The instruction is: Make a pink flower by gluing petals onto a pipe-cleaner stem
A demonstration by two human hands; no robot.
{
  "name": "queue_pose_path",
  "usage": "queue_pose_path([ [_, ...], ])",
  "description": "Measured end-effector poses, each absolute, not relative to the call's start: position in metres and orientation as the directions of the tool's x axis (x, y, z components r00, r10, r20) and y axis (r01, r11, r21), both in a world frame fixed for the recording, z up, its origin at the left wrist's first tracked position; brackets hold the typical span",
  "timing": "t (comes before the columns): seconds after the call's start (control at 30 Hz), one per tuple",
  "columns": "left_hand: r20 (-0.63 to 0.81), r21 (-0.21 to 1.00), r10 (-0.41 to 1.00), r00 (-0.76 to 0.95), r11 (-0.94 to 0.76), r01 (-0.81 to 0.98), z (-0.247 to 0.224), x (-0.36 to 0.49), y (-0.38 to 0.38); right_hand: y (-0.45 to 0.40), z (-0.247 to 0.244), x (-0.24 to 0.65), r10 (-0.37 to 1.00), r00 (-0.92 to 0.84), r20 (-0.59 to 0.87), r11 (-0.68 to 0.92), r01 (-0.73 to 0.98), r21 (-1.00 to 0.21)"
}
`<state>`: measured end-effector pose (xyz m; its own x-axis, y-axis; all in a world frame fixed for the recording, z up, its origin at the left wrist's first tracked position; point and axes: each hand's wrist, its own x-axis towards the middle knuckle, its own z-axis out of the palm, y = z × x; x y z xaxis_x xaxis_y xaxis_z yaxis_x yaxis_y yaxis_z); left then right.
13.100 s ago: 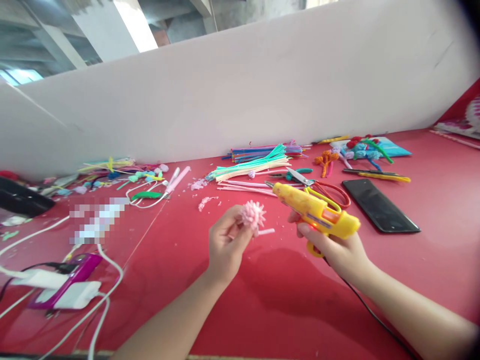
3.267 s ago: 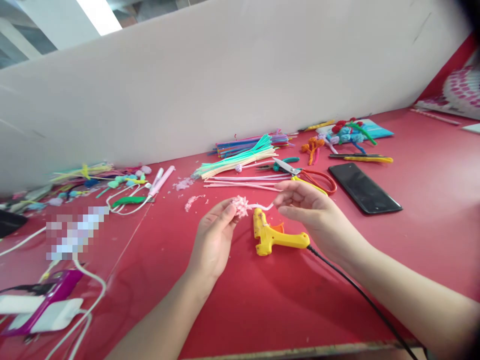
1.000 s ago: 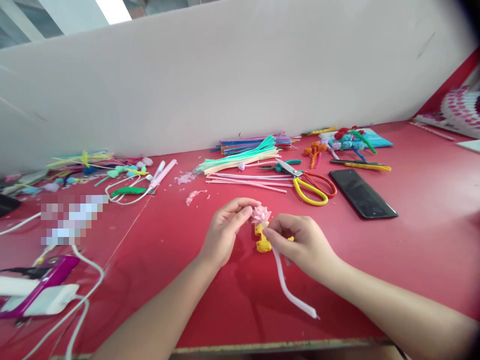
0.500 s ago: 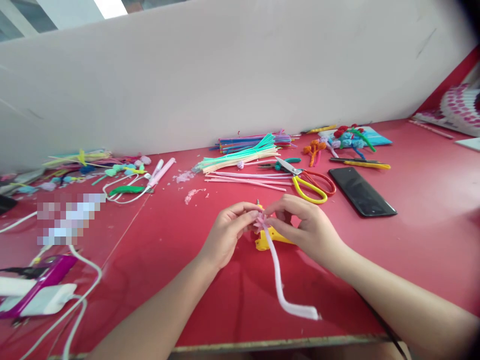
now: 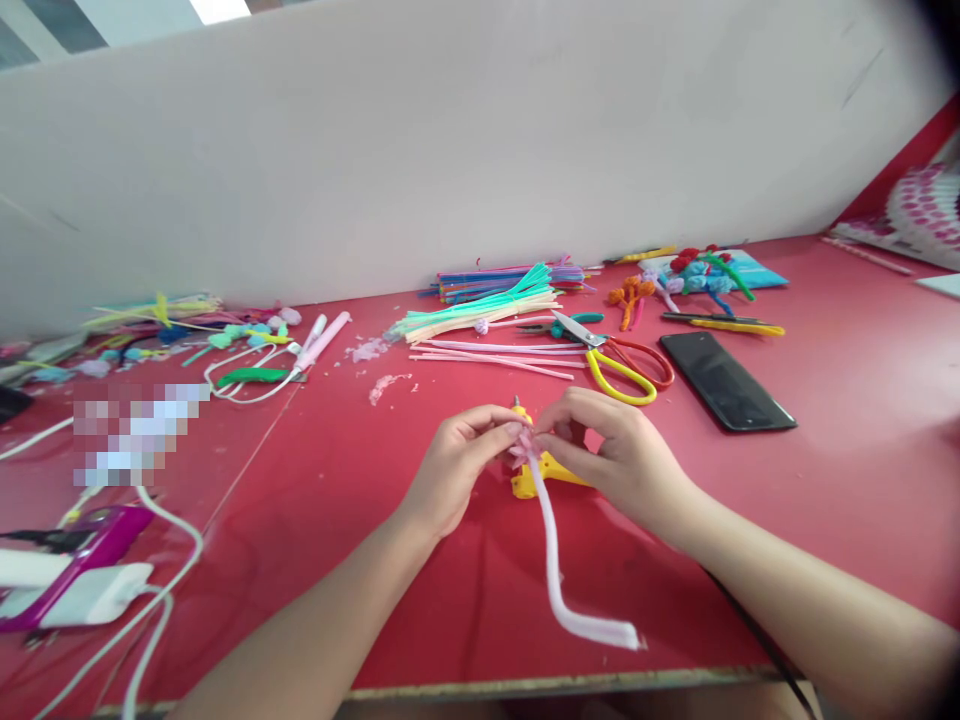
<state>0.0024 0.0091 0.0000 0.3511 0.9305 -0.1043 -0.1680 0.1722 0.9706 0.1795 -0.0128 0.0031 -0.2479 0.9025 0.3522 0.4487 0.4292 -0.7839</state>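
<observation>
My left hand (image 5: pixel 466 462) pinches a small pink flower (image 5: pixel 524 447) between thumb and forefinger. From the other side, my right hand (image 5: pixel 606 437) closes its thumb and fingertips on the flower's edge. A pale pink fuzzy stem (image 5: pixel 553 560) hangs down from the flower and bends to the right, its end close to the table's front edge. Behind both hands lies a yellow glue gun (image 5: pixel 529 482), partly covered by the flower and my right hand; its nozzle points away from me.
Beyond my hands lie red-and-yellow-handled scissors (image 5: pixel 621 376), pink pipe cleaners (image 5: pixel 495 362) and a mint bundle (image 5: pixel 480 312). A black phone (image 5: pixel 726 382) is to the right. At left are a pink straightener-like tool (image 5: pixel 322 345), white cables (image 5: pixel 191 530) and a purple power strip (image 5: pixel 97 555).
Both hands stay at the flower, with only slight finger movement. The stem's lower end has shifted a little down. The view has tilted very slightly.
</observation>
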Motion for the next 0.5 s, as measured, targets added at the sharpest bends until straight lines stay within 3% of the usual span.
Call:
queue_pose_path([
  [0.5, -0.157, 0.968, 0.933, 0.323, 0.21, -0.138, 0.0029, 0.0038, 0.0073, -0.0127, 0.0036, 0.1771, 0.905, -0.262, 0.335, 0.423, 0.478, -0.769],
])
